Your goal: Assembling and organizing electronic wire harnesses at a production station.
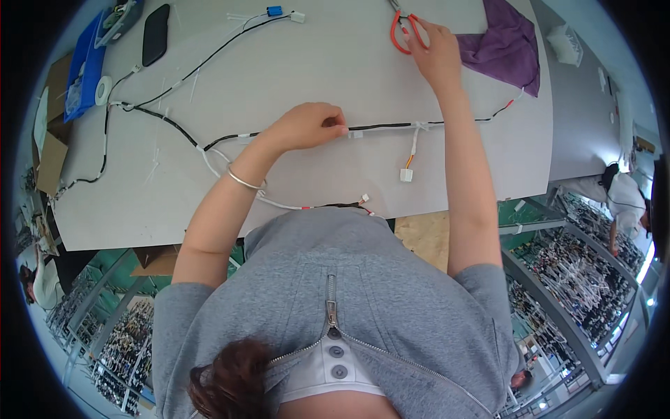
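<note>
A wire harness (380,127), black-wrapped with white taped spots, runs across the pale table (279,70) and splits into several branches. My left hand (307,126) is curled over its middle stretch, and the harness comes out at the thumb tip. Exactly how the fingers grip underneath is hidden. Farther off and to the right, my right hand (437,56) has its fingers closed on the handle of red-handled scissors (398,38), whose blades point away and reach the picture's upper edge. Between the two arms, a short branch with a white connector (406,174) hangs toward me.
A purple cloth (506,52) lies at the far right. At the far left are a black phone (155,35), a blue bin (85,73), a tape roll (103,91) and a cardboard box (52,157). Loose white cable ties (153,166) lie around. Other people are at the sides.
</note>
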A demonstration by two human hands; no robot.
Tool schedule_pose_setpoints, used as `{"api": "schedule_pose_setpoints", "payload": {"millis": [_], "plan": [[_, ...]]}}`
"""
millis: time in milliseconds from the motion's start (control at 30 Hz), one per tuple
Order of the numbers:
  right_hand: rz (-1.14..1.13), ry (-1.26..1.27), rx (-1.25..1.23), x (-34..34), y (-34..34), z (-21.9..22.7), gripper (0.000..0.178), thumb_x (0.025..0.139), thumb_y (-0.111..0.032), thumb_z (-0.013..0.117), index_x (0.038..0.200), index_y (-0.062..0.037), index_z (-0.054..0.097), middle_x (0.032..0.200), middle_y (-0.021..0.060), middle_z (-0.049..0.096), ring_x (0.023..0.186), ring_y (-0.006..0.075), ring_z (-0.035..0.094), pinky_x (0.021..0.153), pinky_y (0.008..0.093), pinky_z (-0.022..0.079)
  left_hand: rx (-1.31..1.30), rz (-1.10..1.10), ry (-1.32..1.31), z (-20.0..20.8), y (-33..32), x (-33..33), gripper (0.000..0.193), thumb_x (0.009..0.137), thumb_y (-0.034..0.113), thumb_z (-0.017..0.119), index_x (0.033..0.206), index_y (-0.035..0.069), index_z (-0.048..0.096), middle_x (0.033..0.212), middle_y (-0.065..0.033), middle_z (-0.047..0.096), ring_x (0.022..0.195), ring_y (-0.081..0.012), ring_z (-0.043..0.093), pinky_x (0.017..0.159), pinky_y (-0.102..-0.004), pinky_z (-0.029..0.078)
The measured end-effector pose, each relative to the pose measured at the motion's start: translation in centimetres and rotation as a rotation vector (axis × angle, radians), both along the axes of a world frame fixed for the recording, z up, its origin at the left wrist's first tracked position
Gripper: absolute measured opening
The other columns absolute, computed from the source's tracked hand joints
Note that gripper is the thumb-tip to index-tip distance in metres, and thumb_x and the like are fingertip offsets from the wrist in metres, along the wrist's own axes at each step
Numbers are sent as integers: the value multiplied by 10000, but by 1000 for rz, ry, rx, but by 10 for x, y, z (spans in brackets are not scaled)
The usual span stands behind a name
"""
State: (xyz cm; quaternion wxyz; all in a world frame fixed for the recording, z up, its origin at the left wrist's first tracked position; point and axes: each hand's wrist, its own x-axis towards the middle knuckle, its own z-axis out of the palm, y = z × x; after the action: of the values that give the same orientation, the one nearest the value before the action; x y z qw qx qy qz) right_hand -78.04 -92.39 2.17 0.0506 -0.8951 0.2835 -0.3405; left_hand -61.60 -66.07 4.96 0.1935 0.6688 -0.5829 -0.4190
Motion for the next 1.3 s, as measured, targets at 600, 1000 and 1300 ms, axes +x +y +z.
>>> {"api": "schedule_pose_setpoints", "payload": {"millis": [600,1000,1300], "plan": [[-8,-1050,1666,-26,255,4,297,1047,-215,579,1252,1,589,1000,12,622,813,65,499,729,224,424,140,130,572,21,12,-12,197,933,236,734,923,62,643,781,14,607,649,-54,507,588,-233,410],[-376,-1132,1478,-2,260,7,224,960,-263,725,912,-58,648,768,-26,603,640,46,462,571,218,359,-122,134,393,-2,19,-28,183,929,215,735,911,60,638,794,18,621,648,-55,518,580,-240,428],[-366,-1079,1462,-7,264,16,265,954,-292,733,947,-35,666,863,28,659,654,70,512,603,227,413,166,21,679,8,27,19,310,997,362,636,1102,79,706,912,3,686,762,-82,613,649,-252,461]]}}
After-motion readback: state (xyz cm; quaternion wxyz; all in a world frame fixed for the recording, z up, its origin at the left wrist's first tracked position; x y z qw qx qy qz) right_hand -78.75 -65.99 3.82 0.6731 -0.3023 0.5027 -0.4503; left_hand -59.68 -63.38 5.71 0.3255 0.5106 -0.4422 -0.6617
